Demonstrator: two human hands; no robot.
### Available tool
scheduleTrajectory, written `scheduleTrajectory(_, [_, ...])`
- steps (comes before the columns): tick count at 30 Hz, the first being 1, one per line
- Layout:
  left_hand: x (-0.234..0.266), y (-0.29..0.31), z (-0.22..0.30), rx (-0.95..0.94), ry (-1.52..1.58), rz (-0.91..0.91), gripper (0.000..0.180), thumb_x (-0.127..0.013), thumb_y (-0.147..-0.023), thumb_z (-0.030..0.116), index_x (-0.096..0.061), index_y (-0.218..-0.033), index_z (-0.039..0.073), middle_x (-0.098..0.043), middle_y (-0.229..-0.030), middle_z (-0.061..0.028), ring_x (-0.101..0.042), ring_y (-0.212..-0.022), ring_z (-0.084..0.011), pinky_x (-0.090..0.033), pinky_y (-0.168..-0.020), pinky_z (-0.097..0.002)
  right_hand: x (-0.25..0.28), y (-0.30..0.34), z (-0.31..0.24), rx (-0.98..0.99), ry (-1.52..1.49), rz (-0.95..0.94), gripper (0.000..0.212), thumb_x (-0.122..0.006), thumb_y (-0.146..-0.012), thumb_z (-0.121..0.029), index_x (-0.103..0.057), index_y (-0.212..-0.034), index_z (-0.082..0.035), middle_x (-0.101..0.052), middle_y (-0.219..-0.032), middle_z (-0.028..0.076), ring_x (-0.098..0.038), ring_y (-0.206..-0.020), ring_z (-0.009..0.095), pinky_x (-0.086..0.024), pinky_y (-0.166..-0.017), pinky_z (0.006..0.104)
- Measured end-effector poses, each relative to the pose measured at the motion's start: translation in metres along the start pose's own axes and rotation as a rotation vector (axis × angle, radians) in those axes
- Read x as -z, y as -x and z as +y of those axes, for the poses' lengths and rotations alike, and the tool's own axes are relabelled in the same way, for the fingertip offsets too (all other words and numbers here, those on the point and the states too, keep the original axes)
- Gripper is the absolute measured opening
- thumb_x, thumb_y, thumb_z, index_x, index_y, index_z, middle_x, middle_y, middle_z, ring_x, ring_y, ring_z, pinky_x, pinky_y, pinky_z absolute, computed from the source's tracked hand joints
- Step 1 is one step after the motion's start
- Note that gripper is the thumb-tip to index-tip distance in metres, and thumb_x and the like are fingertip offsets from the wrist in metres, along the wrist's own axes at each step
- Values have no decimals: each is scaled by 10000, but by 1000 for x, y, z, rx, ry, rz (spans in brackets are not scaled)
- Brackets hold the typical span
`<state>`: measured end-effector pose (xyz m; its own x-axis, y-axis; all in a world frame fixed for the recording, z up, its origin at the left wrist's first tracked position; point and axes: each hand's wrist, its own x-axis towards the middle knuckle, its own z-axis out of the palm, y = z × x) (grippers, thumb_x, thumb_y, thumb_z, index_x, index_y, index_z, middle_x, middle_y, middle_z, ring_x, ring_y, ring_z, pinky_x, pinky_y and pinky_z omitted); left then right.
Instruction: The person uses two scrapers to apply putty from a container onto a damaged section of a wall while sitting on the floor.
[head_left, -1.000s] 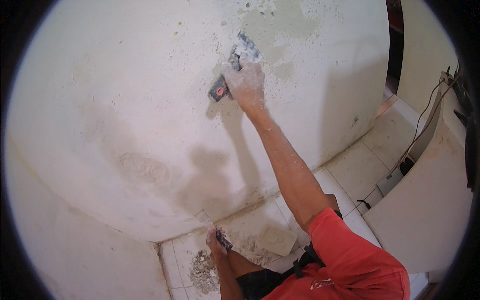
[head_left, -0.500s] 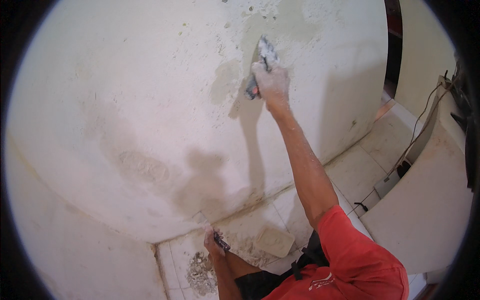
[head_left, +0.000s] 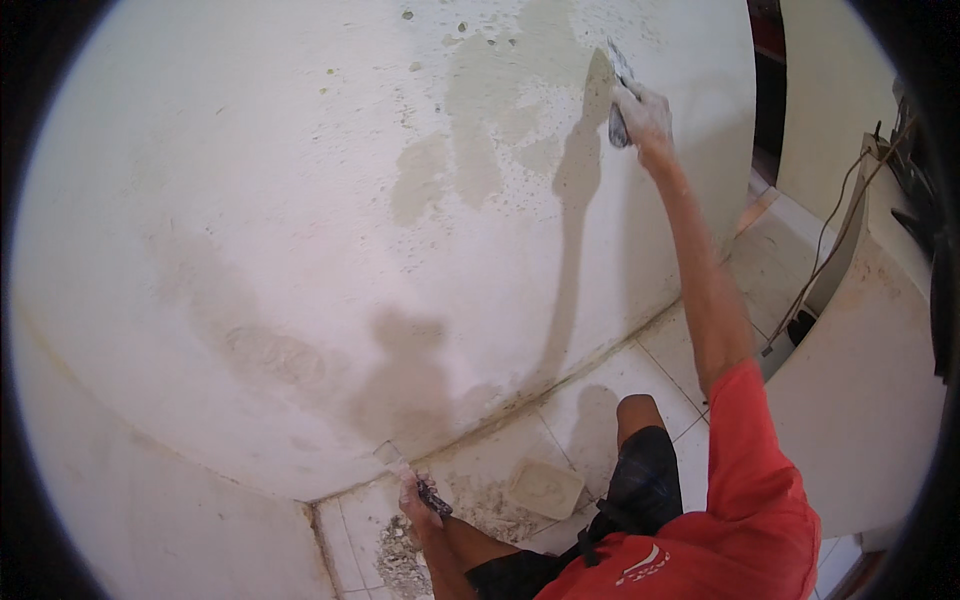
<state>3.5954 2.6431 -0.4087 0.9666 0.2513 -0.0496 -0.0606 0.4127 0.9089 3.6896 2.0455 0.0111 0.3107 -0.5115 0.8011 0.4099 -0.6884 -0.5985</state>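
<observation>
Powdered with white, my right hand (head_left: 648, 118) reaches up to the wall and is closed round a trowel (head_left: 619, 130). Its dark handle points down, and its pale-coated narrow blade is seen nearly edge-on, close to the wall; I cannot tell whether it touches. Greenish-grey damp-looking patches (head_left: 480, 110) and small pits mark the white wall (head_left: 300, 150) left of the trowel. Low down, my left hand (head_left: 415, 498) grips a putty knife (head_left: 432, 497) by its dark handle, with the flat blade pointing up toward the foot of the wall.
A shallow beige tub (head_left: 547, 488) stands on the tiled floor beside my legs. Crumbled debris (head_left: 402, 560) lies in the corner near my left arm. On the right stands a pale curved piece (head_left: 850, 400) with cables (head_left: 825, 250) hanging over it.
My right hand has swung to the right along the wall with the trowel, uncovering the patches it was in front of. A bent knee now shows. My left hand stays nearly in place.
</observation>
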Motion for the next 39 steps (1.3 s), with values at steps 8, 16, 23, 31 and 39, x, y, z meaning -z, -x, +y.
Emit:
scheduleTrajectory(8, [-13,5,5,-14,-51,-3,328,-608,-951,322,-591,-1055,11,-630,-814,-84,-605,-673,-146,-481,-569,-244,-18,36,-32,-78,66,-279,512,-621,-838,-313,-616,-1243,0,-613,-675,65,-589,-629,119,-465,-576,280])
scheduleTrajectory(16, [-10,2,6,-9,-73,18,354,-621,-945,342,-594,-1072,13,-619,-795,-70,-595,-654,-142,-476,-549,-247,-17,87,-42,-12,133,-388,516,-583,-837,-293,-578,-1249,18,-633,-762,192,-617,-713,264,-493,-715,370])
scheduleTrajectory(23, [-15,5,8,-15,-63,-1,309,-584,-975,311,-599,-1054,12,-633,-800,-72,-606,-662,-142,-483,-560,-246,1,-5,-14,-129,-155,-124,303,-607,-869,-235,-687,-1034,6,-547,-629,9,-494,-522,94,-391,-468,262])
scheduleTrajectory(31, [-10,3,4,-14,-81,20,348,-620,-949,331,-596,-1102,19,-630,-808,-97,-603,-662,-151,-490,-559,-252,-34,-16,-65,-136,-232,-166,291,-628,-812,-294,-670,-795,-7,-579,-592,60,-521,-468,134,-414,-416,297])
scheduleTrajectory(39, [-19,7,8,-23,-103,13,297,-580,-975,312,-601,-1017,18,-633,-791,-74,-615,-661,-146,-487,-559,-248,-38,48,-75,125,173,-327,443,-599,-786,-335,-661,-1062,7,-613,-693,180,-649,-696,246,-508,-682,384])
